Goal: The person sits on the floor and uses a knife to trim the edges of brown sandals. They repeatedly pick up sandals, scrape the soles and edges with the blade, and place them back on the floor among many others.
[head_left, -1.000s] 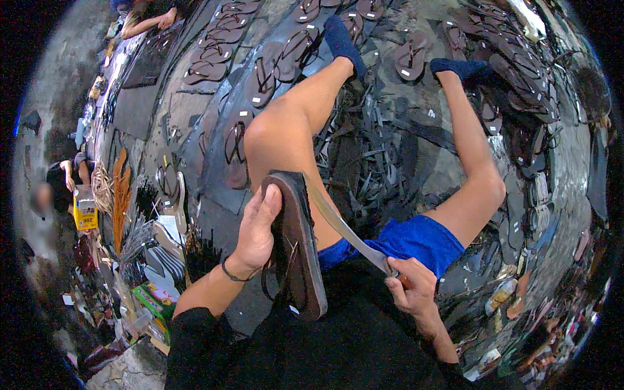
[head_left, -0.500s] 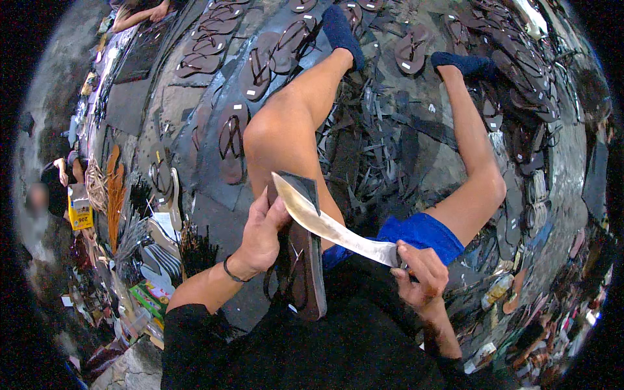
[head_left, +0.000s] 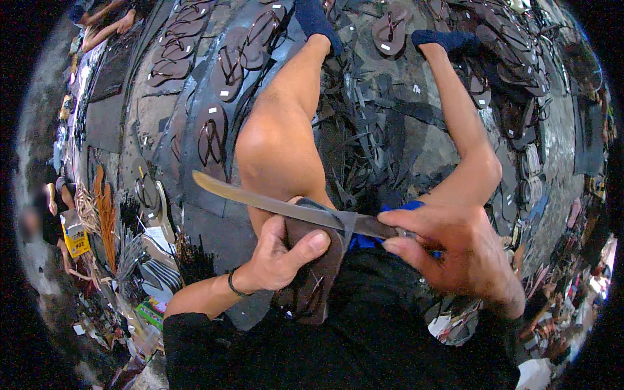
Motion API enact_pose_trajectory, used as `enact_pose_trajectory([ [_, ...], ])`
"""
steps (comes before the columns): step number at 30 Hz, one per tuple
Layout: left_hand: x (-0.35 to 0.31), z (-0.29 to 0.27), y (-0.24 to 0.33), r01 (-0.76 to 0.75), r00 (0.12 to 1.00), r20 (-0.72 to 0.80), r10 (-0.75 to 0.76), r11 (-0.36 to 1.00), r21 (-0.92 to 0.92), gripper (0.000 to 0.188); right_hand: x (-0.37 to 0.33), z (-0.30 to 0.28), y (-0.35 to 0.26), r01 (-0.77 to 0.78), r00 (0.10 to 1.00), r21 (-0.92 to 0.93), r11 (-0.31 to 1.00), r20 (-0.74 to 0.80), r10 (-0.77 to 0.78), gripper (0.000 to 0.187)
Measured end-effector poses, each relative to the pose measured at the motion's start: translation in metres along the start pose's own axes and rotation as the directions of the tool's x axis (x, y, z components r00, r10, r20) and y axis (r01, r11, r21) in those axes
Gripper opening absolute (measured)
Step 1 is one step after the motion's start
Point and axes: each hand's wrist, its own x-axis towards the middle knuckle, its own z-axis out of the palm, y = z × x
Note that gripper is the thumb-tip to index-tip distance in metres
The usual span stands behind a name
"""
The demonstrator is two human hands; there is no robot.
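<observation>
Head view: left hand [head_left: 276, 260] clamps brown sandal [head_left: 312, 273] against lap, thumb across sole. Right hand [head_left: 455, 250] grips long knife [head_left: 286, 208] by handle, blade lying across sandal's top edge. More sandals [head_left: 211, 136] spread on floor beyond knees.

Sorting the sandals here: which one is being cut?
The dark brown sandal gripped in the left hand, with the knife across its top; the others lie on the floor.

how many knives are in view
1: a long knife in the right hand, its blade lying across the sandal sole gripped by the left hand. Others may hide in the clutter.
</observation>
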Motion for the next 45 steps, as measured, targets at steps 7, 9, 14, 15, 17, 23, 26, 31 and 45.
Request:
enact_pose_trajectory([
  [7, 0.009, 0.014, 0.009, -0.159, 0.987, 0.066, 0.145, 0.924, 0.347, 0.035, 0.064, -0.01, 0.005, 0.209, 0.916, 0.084, 0.974, 0.333, -0.225, 0.025],
  [9, 0.019, 0.007, 0.038, -0.136, 0.988, 0.137, 0.073, 0.834, 0.534, 0.037, 0.069, -0.015, -0.003, 0.138, 0.903, 0.303, 0.943, 0.353, -0.245, 0.028],
  [14, 0.009, -0.007, 0.113, -0.506, 0.825, 0.27, 0.496, 0.438, 0.743, 0.035, 0.03, 0.023, 0.046, 0.212, 0.972, 0.708, 0.674, -0.083, -0.218, 0.038],
  [15, -0.01, -0.014, 0.102, -0.611, 0.792, 0.412, 0.451, 0.59, 0.528, 0.034, 0.025, 0.029, 0.046, 0.18, 0.982, 0.714, 0.677, -0.094, -0.162, 0.039],
  [17, -0.039, 0.009, 0.042, -0.187, 0.884, 0.467, 0.004, 0.92, 0.345, 0.037, 0.014, 0.042, 0.045, 0.155, 0.987, 0.718, 0.678, -0.139, -0.079, 0.04],
  [23, 0.022, 0.062, -0.023, -0.283, 0.949, -0.308, 0.064, 0.604, -0.745, 0.039, -0.018, 0.072, 0.048, 0.282, 0.905, 0.43, 0.858, -0.417, -0.089, 0.045],
  [26, 0.036, 0.061, -0.029, -0.314, 0.938, -0.339, 0.067, 0.58, -0.752, 0.034, -0.035, 0.103, 0.047, 0.197, 0.786, 0.214, 0.957, -0.618, -0.024, 0.045],
  [31, 0.029, 0.044, -0.044, -0.254, 0.935, -0.355, -0.02, 0.661, -0.706, 0.029, -0.098, 0.134, 0.067, 0.009, 0.788, 0.099, 0.995, -0.613, 0.054, 0.029],
  [45, -0.009, 0.027, -0.085, -0.287, 0.885, -0.462, 0.06, 0.851, -0.44, 0.029, -0.015, 0.141, 0.063, -0.032, 0.901, 0.633, 0.773, -0.316, 0.297, 0.026],
])
